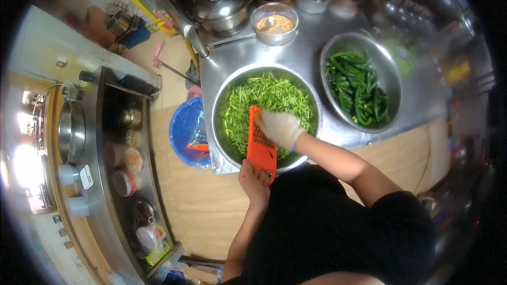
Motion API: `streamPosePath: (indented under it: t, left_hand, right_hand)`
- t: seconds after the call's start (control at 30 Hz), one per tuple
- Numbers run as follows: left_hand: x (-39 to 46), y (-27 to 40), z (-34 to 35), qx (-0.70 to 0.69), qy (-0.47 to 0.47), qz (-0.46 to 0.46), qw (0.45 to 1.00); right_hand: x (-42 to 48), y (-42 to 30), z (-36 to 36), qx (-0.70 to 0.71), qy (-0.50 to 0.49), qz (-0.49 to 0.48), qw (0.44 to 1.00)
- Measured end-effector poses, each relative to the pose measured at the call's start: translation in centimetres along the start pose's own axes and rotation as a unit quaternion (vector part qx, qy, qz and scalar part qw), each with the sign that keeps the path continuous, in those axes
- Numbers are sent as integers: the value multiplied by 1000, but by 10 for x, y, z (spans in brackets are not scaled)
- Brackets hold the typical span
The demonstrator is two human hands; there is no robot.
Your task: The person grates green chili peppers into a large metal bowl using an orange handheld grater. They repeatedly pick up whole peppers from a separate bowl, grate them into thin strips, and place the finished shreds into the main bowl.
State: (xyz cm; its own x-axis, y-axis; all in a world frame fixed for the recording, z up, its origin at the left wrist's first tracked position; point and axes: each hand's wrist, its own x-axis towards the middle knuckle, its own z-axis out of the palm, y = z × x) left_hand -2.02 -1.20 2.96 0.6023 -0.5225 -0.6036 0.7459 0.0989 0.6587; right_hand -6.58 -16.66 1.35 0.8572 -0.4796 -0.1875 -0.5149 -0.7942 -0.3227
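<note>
An orange plastic grater (262,154) rests slantwise over a large steel bowl (318,105) of green vegetable shreds (267,91). My bare left hand (254,182) grips the grater's handle end at the bowl's near rim. My right hand (281,128), in a whitish glove, lies over the upper part of the grater, fingers bent down on its surface. Whether a piece of vegetable is under those fingers cannot be told, as the hand hides it. To the right, an oval steel basin (392,87) holds green peppers (356,87).
Behind the bowl on the steel table (305,55) stand a clear bowl of chopped yellowish bits (275,23) with a spoon and a lidded steel pot (222,8). A blue lined bin (180,132) is at the table's left. Farther left runs a steel shelf unit with jars (124,184).
</note>
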Motion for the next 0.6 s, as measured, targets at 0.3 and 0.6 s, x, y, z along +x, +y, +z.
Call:
streamPosePath:
  t: [0.3, 0.6]
  left_hand:
    - [-6, -8, 5, -2, 4, -8, 1000]
    - [-3, -14, -4, -6, 12, -1, 1000]
  right_hand:
    - [45, 15, 19, 21, 68, 50, 996]
    - [2, -20, 5, 52, 47, 89, 994]
